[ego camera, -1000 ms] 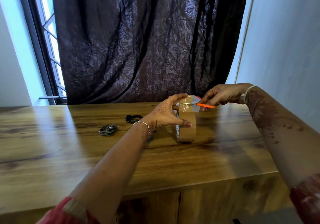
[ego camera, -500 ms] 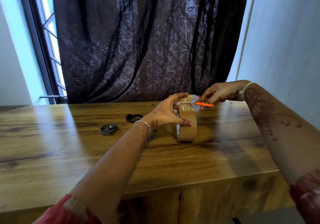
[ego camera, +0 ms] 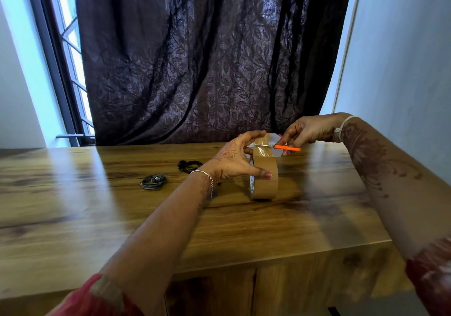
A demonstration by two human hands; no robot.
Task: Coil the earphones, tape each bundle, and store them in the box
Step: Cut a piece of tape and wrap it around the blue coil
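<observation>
Handle loops of scissors hidden under right hand. Core lettering on tape roll illegible. Detail of black earphone bundle, at roll's 9 o'clock, too small; apparently coiled.

The wooden table holds a brown tape roll standing on its edge. To its left lie a grey earphone coil and, farther back, a black earphone coil.

Tape roll upright on table, two earphone coils to its left, curtain behind table.
</observation>
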